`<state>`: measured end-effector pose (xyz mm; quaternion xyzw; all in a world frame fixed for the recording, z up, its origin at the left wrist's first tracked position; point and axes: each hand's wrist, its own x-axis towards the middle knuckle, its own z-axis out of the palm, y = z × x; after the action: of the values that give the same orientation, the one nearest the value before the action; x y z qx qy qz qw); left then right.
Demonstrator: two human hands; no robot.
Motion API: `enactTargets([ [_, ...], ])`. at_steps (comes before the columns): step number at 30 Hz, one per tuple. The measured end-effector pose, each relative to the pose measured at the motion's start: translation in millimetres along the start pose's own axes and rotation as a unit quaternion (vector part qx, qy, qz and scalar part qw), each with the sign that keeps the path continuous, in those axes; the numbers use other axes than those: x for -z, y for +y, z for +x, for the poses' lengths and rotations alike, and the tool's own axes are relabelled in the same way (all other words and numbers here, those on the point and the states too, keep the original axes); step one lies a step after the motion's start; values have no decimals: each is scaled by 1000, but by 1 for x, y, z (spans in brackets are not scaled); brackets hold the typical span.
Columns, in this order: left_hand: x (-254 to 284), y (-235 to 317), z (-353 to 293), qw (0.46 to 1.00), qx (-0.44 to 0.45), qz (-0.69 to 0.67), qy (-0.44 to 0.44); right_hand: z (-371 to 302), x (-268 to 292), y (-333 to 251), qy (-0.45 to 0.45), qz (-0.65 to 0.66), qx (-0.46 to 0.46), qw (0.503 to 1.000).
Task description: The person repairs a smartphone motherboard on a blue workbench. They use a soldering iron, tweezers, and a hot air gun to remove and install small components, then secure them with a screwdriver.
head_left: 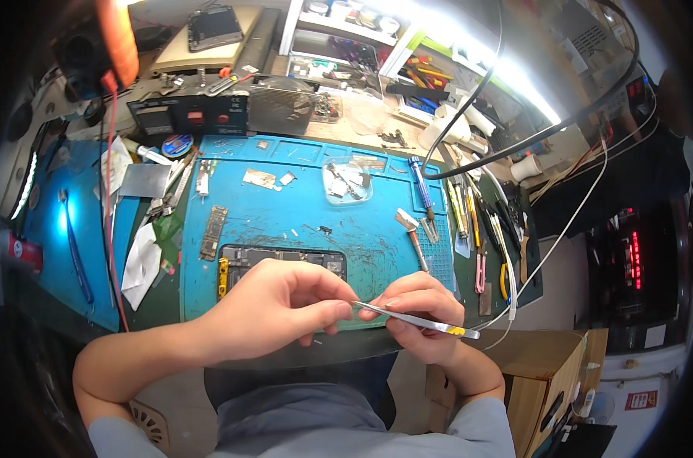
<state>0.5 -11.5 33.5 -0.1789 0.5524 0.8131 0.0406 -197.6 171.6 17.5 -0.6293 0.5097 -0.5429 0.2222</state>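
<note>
My right hand grips silver tweezers with a yellow patch near the back end; their points face left. Thumb and forefinger of my left hand come together right at the tweezer tips. Whatever sits between those fingertips is too small to make out. Both hands hover over the front edge of the blue work mat. Just behind my left hand lies an opened phone with dark inner parts and a yellow piece at its left end. My left hand partly hides it.
On the mat are a narrow board strip, a clear dish of small parts and a blue-handled tool. Pliers and screwdrivers line the right side. A black cable loops overhead; a red wire hangs left.
</note>
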Motion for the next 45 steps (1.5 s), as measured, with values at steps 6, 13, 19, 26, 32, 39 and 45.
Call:
enactTargets([
  [6,-8,0,-11,999,6,-45,-15,-5,-4,-4,5,37,-10,999],
  [13,-14,1,-15,999,35,2,4,-14,-9,-10,-7,71,-17,997],
  [19,-14,-10,-20,937,-154,272,152,-28,-5,-19,85,343,-220,909],
  [26,-31,-20,-14,839,-366,354,190,-28,-6,-21,107,504,-366,775],
  [32,-33,-18,-17,843,-349,372,169,-30,-12,-28,85,471,-359,801],
  [39,-8,-9,-27,822,-320,428,199,-27,5,-2,85,148,-196,966],
  [45,-28,-56,-35,703,-414,558,-150,1,11,28,0,-49,-111,993],
])
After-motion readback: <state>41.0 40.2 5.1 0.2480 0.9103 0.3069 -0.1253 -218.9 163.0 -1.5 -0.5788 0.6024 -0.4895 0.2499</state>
